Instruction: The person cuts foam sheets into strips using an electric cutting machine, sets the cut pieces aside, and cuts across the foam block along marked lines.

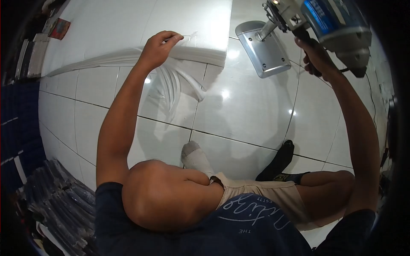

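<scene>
A thick layered stack of white fabric (106, 30) lies on the tiled floor, its cut edge facing me. My left hand (160, 47) is over that edge near the right corner. Its thumb and forefinger are pinched on a thin, pale bit of the fabric. At the upper right stands an electric cloth cutting machine (341, 32) with a blue-labelled motor and a grey metal base plate (267, 55). My right hand (316, 59) is wrapped round its dark handle. The base plate rests on the tiles, apart from the stack on its right side.
Loose white fabric strips (173, 87) hang and curl from the stack's edge onto the tiles. A dark cord (372, 100) runs along the right. Plastic-wrapped dark bundles (64, 205) lie at lower left, and a small red packet (60, 29) at upper left. My feet are in front of me.
</scene>
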A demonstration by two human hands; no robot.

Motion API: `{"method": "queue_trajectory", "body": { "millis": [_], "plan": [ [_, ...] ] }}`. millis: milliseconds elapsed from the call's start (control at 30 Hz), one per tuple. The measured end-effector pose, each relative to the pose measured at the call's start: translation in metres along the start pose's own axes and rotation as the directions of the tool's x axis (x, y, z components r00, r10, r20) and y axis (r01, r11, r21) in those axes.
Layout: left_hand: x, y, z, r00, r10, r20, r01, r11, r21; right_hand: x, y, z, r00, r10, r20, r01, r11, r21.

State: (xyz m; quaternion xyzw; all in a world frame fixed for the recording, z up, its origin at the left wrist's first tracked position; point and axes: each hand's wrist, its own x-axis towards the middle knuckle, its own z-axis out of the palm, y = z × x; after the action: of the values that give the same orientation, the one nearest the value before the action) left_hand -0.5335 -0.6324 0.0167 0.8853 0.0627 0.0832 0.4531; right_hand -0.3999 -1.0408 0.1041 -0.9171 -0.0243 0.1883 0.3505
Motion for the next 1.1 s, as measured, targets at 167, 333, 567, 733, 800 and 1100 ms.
{"method": "queue_trajectory", "body": {
  "millis": [167, 333, 567, 733, 800, 1100],
  "plan": [
    [-0.002, -0.004, 0.001, 1.000, -0.012, 0.028, 0.012, 1.000, 0.027, 0.033, -0.021, 0.017, 0.999, 0.033, 0.007, -0.034, 0.981, 0.193],
    [0.004, 0.023, 0.001, 0.965, -0.147, 0.218, 0.200, 0.949, -0.245, 0.099, -0.036, 0.051, 0.999, 0.032, -0.010, -0.020, 0.799, 0.601],
    [0.010, 0.037, -0.013, 0.985, -0.111, 0.129, 0.168, 0.744, -0.647, 0.211, -0.082, 0.069, 0.926, -0.020, -0.377, 0.132, 0.952, 0.275],
    [-0.022, 0.054, -0.067, 0.991, -0.052, -0.120, -0.118, 0.038, -0.992, 0.195, -0.100, 0.031, 0.976, 0.175, -0.130, 0.004, 0.585, 0.811],
    [-0.048, 0.057, -0.104, 0.987, -0.117, -0.113, -0.111, 0.030, -0.993, 0.222, -0.093, 0.018, 0.986, 0.163, -0.045, -0.053, 0.550, 0.834],
    [-0.324, -0.028, -0.148, 0.299, -0.887, -0.353, 0.759, -0.004, 0.651, 0.246, -0.074, -0.022, 0.952, -0.223, -0.210, 0.226, 0.974, -0.012]
  ]
}}
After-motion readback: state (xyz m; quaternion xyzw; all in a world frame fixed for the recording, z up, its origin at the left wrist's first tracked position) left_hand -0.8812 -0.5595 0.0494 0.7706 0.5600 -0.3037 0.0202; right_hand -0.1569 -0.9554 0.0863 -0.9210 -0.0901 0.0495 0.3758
